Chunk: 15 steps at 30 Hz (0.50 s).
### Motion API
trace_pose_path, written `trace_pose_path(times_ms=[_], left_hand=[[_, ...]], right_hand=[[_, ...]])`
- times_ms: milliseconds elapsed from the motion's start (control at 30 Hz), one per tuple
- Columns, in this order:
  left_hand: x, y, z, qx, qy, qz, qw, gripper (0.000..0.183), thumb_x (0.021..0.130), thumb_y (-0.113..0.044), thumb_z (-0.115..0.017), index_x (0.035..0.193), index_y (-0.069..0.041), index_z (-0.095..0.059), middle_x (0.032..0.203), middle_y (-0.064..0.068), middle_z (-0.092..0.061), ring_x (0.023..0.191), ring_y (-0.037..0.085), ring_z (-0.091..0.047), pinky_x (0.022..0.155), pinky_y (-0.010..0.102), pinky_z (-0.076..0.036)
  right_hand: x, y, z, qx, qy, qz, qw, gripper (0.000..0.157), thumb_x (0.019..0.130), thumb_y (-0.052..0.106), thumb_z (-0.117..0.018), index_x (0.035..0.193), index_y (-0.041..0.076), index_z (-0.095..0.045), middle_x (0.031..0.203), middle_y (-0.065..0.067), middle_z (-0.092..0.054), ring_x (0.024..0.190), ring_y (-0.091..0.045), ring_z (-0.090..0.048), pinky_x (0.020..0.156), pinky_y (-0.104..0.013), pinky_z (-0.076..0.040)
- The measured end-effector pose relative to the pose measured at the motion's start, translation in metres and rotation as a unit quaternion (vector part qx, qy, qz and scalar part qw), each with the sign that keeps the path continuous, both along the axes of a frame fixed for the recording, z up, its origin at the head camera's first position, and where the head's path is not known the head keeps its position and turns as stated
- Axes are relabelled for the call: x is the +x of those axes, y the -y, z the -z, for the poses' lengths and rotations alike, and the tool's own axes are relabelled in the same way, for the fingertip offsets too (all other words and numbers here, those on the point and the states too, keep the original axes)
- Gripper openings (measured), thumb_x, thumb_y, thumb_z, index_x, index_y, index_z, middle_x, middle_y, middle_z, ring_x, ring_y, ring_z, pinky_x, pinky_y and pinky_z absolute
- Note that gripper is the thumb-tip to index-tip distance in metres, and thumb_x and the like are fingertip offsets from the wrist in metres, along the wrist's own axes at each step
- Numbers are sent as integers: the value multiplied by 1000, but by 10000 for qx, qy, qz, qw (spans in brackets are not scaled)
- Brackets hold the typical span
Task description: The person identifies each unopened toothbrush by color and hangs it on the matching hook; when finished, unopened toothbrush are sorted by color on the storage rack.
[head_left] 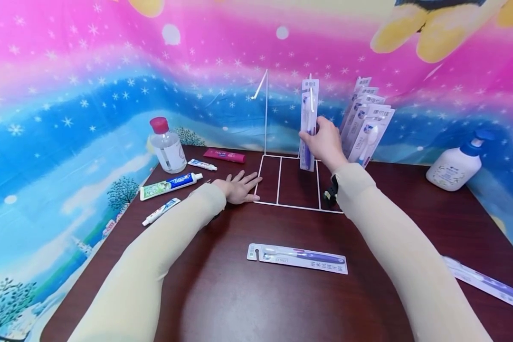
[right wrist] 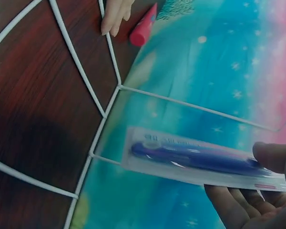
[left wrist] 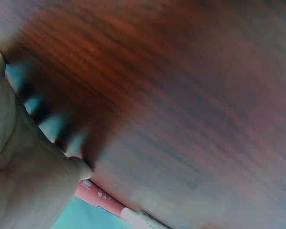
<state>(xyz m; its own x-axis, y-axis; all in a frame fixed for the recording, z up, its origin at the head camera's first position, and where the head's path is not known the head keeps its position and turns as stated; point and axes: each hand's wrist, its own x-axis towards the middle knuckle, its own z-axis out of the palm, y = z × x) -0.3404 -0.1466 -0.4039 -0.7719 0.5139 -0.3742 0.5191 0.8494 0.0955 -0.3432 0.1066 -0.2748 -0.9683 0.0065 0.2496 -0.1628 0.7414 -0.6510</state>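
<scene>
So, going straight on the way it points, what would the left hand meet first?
The left hand would probably meet the white wire rack's left bar. Its fingers end about there; contact unclear.

L arm (head_left: 156, 266): extended fwd from lower L of head view, angled inward, pale L sleeve (head_left: 207, 202) worn long. L hand (head_left: 241, 188): low, palm down, L fingers (head_left: 250, 178) straight & spread, L thumb (head_left: 252, 197) apart on near side. L wrist cam: hand partly in frame, L edge. R arm (head_left: 391, 237): extended fwd from lower R, angled inward, R sleeve (head_left: 355, 183) matching. R hand (head_left: 328, 142): higher than L, well apart from it; R thumb (right wrist: 271, 156) opp. bent R fingers (right wrist: 230, 205), pinch grip.
</scene>
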Motion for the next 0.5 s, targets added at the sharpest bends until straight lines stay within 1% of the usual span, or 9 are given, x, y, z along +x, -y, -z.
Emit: trace_pose_path(times_ms=[200,367,500], left_hand=[[1,1,-1,13,-25,7,10000,71,93,-58,-29,149,-25,-1,154,-1,4,138,34,3,104,59,-8],[1,1,-1,49,-19,84,10000,71,93,-58,-29,149,-23,-2,154,1,5,137,35,4,104,59,-9],[1,2,-1,47,-9,99,9999,72,93,-59,-29,149,-24,-1,154,1,5,137,35,4,104,59,-9]], right_hand=[[-21,12,0,-3,237,328,9992,40,88,33,-60,117,6,-57,109,-11,-62,95,-26,-61,79,-39,-48],[-30,17,-5,-113,545,404,9976,44,91,33,-56,124,5,-54,113,-12,-61,97,-26,-62,81,-39,-48],[-35,19,-7,-126,744,481,9960,46,92,34,-53,126,4,-51,114,-13,-60,97,-26,-61,80,-39,-49]])
